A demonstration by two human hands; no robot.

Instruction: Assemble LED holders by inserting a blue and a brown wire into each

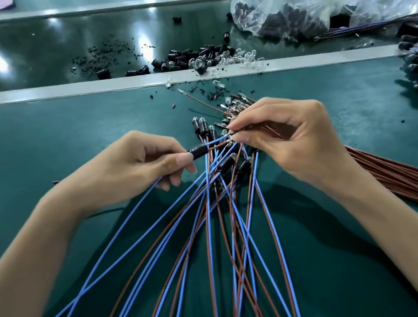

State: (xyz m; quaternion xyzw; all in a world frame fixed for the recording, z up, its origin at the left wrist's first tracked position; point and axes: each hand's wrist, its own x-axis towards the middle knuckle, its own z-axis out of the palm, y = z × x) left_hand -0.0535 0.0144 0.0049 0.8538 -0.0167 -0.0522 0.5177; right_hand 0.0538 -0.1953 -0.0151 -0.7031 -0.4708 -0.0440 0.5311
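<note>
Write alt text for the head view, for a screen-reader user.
A person's left hand pinches a black LED holder while the right hand holds a brown wire with its tip close to the holder, above a green table. Holders trailing blue and brown wires fan out below the hands; a bundle of brown wires lies to the right.

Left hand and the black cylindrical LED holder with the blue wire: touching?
Touching. Head view: the left hand pinches one end of the black cylindrical LED holder between thumb and forefinger, with no gap visible.
</note>
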